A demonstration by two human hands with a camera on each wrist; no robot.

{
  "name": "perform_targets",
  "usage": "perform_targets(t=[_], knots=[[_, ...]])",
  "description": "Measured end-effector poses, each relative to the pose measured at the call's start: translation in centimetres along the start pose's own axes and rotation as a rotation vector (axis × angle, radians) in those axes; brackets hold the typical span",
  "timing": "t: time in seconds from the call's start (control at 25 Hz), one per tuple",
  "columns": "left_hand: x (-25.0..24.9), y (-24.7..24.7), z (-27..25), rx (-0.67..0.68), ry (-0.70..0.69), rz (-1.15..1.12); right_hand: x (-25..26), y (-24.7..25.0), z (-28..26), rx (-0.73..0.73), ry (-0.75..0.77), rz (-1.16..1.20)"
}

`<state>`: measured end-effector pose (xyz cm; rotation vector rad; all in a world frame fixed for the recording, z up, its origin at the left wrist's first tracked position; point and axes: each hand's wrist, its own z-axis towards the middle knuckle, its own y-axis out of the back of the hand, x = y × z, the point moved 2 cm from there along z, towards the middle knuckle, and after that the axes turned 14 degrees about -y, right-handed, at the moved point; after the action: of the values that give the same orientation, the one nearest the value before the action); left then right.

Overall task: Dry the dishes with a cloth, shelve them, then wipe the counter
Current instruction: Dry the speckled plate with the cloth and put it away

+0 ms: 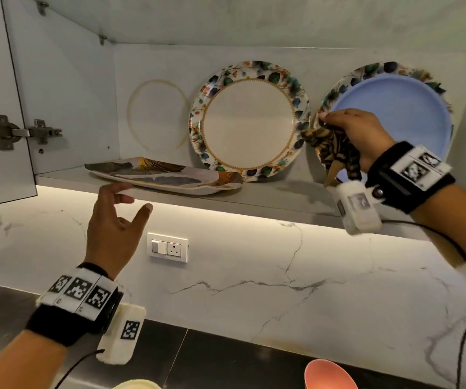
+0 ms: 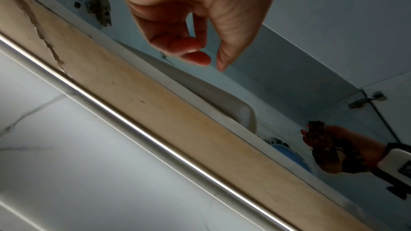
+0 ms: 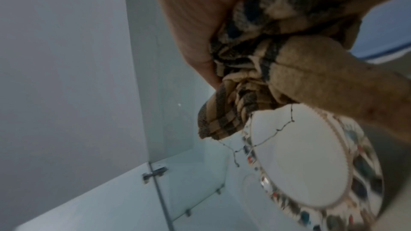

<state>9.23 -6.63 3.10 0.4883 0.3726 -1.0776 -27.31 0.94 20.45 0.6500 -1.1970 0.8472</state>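
— What step is this?

— Shelving, by the look of it. The right hand (image 1: 358, 136) is up inside the open cupboard (image 1: 66, 88), fingers curled round a bunched checked cloth (image 1: 335, 153) and fingertips at the rim of the blue plate (image 1: 394, 113), which leans on a floral plate (image 1: 335, 91) against the back wall. Whether it grips that rim or only steadies it is not clear.

— And the other hand?

— The left hand (image 1: 114, 228) hangs just below the shelf (image 1: 268, 197), fingers loosely bent, holding nothing. An oblong dish (image 1: 164, 175) lies flat above it; a second floral plate (image 1: 250, 120) stands between.

— What comes next?

— Probably letting go gently so the leaning plates do not slide, then reaching down: a pink bowl (image 1: 330, 374) waits on the counter (image 1: 226, 357).
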Motion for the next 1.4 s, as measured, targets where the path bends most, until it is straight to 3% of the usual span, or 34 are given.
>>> perform_targets(t=[0.12, 0.36, 0.6, 0.76, 0.88, 1.0, 1.24, 1.4], knots=[[-2.0, -0.8, -3.9, 0.070, -0.013, -0.033, -1.9, 0.7, -7.4, 0.232, -0.053, 0.056], [-2.4, -3.3, -16.0, 0.305, 0.032, -0.174, -11.2, 2.3, -17.3, 0.486, -0.196, 0.094], [1.7, -2.7, -27.0, 0.444, 0.311, -0.055, -25.2, 3.7, -22.2, 0.477, -0.632, 0.142], [7.1, -1.1, -33.7, 0.603, 0.677, 0.061, -35.1, 3.3, -24.6, 0.419, -0.926, 0.036], [11.5, -0.1, -37.6, 0.743, 0.838, 0.117, -41.2, 2.5, -26.3, 0.393, -1.156, 0.094], [14.8, 1.2, -40.0, 0.746, 0.953, 0.280, -45.7, 1.1, -27.6, 0.370, -1.324, 0.155], [20.6, 2.7, -40.8, 0.612, 1.116, 0.504, -49.9, -3.0, -28.7, 0.406, -1.336, 0.084], [24.5, 1.9, -40.5, 0.668, 1.284, 0.471, -52.4, -6.2, -28.3, 0.505, -1.311, -0.271]])
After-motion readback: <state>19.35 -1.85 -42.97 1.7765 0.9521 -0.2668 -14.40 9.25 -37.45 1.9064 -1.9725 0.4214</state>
